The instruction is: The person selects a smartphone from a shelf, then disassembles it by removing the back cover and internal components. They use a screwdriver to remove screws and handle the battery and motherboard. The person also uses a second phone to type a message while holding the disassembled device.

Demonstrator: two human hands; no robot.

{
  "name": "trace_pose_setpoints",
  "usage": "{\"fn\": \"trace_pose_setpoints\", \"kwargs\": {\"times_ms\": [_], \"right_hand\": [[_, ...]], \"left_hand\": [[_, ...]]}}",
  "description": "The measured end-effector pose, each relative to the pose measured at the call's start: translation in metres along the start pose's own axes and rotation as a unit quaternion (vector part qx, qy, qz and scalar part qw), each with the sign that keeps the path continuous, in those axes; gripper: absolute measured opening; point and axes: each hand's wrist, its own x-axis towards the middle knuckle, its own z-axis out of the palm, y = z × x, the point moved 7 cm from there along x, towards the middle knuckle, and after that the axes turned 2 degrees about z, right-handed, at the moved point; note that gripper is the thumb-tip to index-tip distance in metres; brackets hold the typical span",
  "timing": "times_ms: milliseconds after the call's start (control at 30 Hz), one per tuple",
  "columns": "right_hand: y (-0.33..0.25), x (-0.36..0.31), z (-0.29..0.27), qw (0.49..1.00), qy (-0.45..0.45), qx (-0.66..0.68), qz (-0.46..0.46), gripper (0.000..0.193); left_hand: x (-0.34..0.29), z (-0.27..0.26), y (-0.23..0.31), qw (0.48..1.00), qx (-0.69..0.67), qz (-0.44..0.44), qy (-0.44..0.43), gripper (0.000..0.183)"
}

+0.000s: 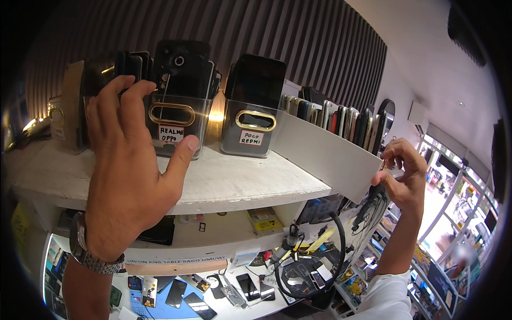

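My left hand [125, 160], with a metal-banded watch [90, 248] on the wrist, is raised over the white shelf top. Its fingers are apart, the tips beside the dark phones at the left, the thumb stretched in front of a clear bin [197, 133]. That bin has a gold-rimmed oval handle and holds upright phones [181, 69], one with a round camera. My right hand [402, 173] is at the right end of a long white tray [330, 152], which holds a row of phones [341, 120]. Its fingers are curled with the thumb apart; nothing shows held in them.
A second clear bin [250, 138] with dark phones stands right of the first. Below are a lower shelf [213, 234] and a workbench with several phones [176, 293], a blue mat [194, 298] and a black hose [342, 250]. Cables [373, 208] hang under the tray's end.
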Motion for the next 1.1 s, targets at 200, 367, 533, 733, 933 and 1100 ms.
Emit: {"fn": "trace_pose_setpoints", "kwargs": {"times_ms": [200, 367, 533, 733, 933, 1100], "right_hand": [[-0.01, 0.011, 0.016, 0.996, -0.006, 0.081, 0.041, 0.052], [-0.041, 0.045, 0.064, 0.999, -0.044, 0.03, 0.007, 0.049], [-0.045, 0.078, 0.114, 0.988, -0.134, -0.055, 0.06, 0.044], [-0.032, 0.11, 0.159, 0.983, -0.16, -0.09, 0.012, 0.039], [-0.024, 0.121, 0.155, 0.977, -0.185, -0.09, 0.047, 0.038], [-0.069, 0.112, 0.124, 0.995, 0.033, -0.019, -0.091, 0.037]], "left_hand": [[0.0, 0.009, 0.002, 1.0, -0.008, -0.003, -0.016, 0.077], [0.0, -0.001, -0.004, 0.999, 0.013, -0.009, -0.043, 0.074], [-0.003, 0.014, -0.004, 0.998, -0.01, -0.032, -0.06, 0.073], [0.0, 0.007, -0.004, 0.996, 0.025, -0.042, -0.069, 0.075], [0.002, 0.012, -0.006, 0.994, 0.024, -0.056, -0.095, 0.079], [0.003, 0.012, -0.002, 0.992, 0.036, -0.067, -0.097, 0.082]]}}
